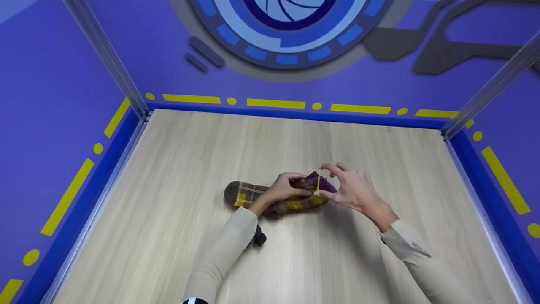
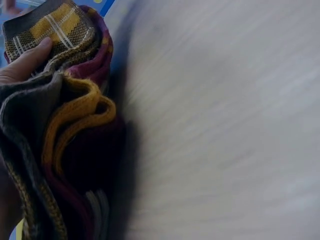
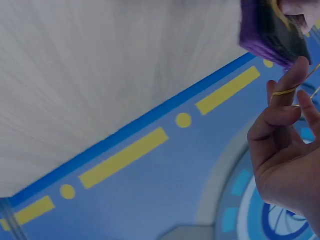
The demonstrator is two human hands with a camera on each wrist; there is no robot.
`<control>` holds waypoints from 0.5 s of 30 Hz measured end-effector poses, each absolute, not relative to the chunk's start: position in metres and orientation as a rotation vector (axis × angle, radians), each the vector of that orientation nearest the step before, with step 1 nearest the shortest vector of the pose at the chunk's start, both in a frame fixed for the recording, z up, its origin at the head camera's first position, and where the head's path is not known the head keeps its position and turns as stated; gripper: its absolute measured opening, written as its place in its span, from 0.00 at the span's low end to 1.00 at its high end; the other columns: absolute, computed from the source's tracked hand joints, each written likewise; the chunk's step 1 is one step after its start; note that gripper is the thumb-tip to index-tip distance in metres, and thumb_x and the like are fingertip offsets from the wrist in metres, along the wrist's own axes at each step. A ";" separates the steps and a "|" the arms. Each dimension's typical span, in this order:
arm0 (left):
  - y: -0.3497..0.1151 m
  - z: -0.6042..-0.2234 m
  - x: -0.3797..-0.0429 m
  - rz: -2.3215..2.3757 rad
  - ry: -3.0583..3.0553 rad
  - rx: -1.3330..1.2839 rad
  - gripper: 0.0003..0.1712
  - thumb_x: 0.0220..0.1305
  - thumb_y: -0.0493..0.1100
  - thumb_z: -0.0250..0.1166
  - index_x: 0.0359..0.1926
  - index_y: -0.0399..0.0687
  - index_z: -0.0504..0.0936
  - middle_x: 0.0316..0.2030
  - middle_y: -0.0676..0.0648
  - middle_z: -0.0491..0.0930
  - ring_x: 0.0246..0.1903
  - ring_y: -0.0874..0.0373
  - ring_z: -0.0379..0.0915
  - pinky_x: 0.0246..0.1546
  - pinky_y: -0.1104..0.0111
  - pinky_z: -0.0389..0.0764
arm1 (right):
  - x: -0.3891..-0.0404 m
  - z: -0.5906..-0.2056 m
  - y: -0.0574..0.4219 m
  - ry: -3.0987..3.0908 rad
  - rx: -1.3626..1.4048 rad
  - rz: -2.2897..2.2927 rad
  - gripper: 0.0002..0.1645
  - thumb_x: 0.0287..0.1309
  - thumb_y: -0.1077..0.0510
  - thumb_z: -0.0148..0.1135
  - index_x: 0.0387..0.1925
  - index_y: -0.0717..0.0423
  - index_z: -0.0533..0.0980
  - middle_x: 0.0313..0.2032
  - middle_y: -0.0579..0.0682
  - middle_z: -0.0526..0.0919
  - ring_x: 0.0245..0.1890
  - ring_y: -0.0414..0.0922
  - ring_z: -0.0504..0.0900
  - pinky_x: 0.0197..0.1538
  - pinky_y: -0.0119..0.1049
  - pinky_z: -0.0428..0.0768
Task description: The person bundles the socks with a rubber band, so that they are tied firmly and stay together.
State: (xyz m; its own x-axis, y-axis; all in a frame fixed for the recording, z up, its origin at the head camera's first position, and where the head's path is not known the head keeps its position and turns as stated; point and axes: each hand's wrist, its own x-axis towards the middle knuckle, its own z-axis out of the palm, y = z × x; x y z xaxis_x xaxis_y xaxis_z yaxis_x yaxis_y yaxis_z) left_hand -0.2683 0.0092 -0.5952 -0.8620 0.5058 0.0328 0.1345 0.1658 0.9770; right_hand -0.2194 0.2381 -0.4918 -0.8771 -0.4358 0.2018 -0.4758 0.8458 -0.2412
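Observation:
Several plaid socks [image 1: 249, 193] in brown, yellow and purple lie together as one long bundle across the wooden table. My left hand [image 1: 280, 188] grips the bundle toward its right end, thumb on the near side. Folded layers of the socks [image 2: 75, 115] fill the left side of the left wrist view. At the purple end, my right hand [image 1: 356, 190] holds a thin yellow rubber band [image 1: 318, 181] stretched between thumb and fingers. In the right wrist view the rubber band [image 3: 284, 92] loops round a finger, close beside the purple sock end [image 3: 265, 35].
The pale wood table [image 1: 190, 147] is walled by blue panels [image 1: 270, 88] with yellow marks at the back and both sides. Metal posts [image 1: 114, 63] stand in the back corners. A small black device [image 1: 259, 237] sits by the left cuff.

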 end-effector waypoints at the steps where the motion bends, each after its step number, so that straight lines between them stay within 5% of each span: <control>1: 0.010 -0.596 -0.269 1.739 2.160 0.621 0.24 0.57 0.37 0.77 0.55 0.43 0.86 0.52 0.42 0.87 0.44 0.66 0.77 0.51 0.71 0.77 | -0.222 -0.489 0.232 -2.900 0.738 0.400 0.40 0.49 0.33 0.75 0.61 0.42 0.76 0.44 0.52 0.85 0.20 0.45 0.76 0.21 0.38 0.72; 9: 0.006 -0.575 -0.258 1.715 2.205 0.671 0.20 0.57 0.34 0.75 0.51 0.34 0.85 0.47 0.36 0.86 0.42 0.62 0.75 0.49 0.72 0.75 | -0.243 -0.476 0.199 -3.017 0.873 0.002 0.34 0.50 0.35 0.75 0.57 0.42 0.79 0.43 0.53 0.81 0.25 0.54 0.81 0.25 0.48 0.79; 15: 0.008 -0.597 -0.269 1.779 2.111 0.664 0.22 0.55 0.32 0.76 0.52 0.35 0.86 0.50 0.37 0.86 0.45 0.69 0.76 0.55 0.74 0.75 | -0.252 -0.485 0.197 -3.063 0.908 -0.040 0.32 0.45 0.35 0.77 0.49 0.46 0.82 0.37 0.54 0.81 0.30 0.55 0.83 0.29 0.52 0.82</control>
State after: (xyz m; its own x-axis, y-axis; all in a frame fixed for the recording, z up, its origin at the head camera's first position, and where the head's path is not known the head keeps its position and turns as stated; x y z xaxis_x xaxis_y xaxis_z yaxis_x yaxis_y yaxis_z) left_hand -0.2691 0.0076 -0.5971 -0.8478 0.5264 0.0647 0.1531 0.1261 0.9801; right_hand -0.2520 0.1970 -0.4846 -0.8373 -0.5437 -0.0583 -0.5450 0.8384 0.0090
